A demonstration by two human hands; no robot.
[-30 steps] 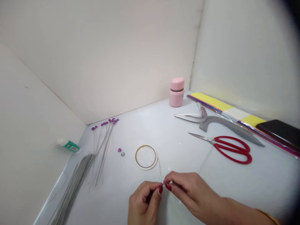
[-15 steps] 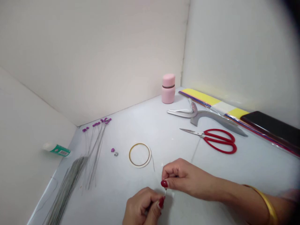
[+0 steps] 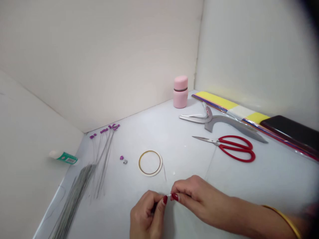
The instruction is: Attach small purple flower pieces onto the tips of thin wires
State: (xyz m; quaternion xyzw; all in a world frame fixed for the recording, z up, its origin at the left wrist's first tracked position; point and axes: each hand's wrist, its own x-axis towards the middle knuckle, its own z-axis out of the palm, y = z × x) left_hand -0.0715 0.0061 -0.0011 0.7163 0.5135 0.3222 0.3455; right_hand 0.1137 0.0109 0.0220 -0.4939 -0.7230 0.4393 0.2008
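Note:
My left hand [image 3: 148, 214] is closed in a pinch, thumb against forefinger, at the bottom middle. Opposite it, my right hand [image 3: 196, 197] pinches too, its fingertips almost meeting the left ones. Between them shows a short, thin white strip [image 3: 169, 195], held at both ends; most of it is hidden by the fingers. Just beyond the hands lies a narrow roll of white tape [image 3: 161, 166] with its loose end trailing. A small purple bead-like piece [image 3: 121, 157] and a silver one [image 3: 125, 162] rest left of the roll.
Red-handled scissors [image 3: 235, 147] and grey shears [image 3: 231, 124] lie at right, by yellow-topped packets [image 3: 216, 99] and a black phone [image 3: 291, 131]. A pink flask [image 3: 180, 93] stands at the back. Grey wires [image 3: 74, 202], purple-tipped stems [image 3: 107, 146] and a green-white tube [image 3: 66, 157] are left.
My left hand has risen and my right hand has dropped slightly, so the fingertips are now level. The strip between them has turned from upright to nearly horizontal. The view has shifted slightly.

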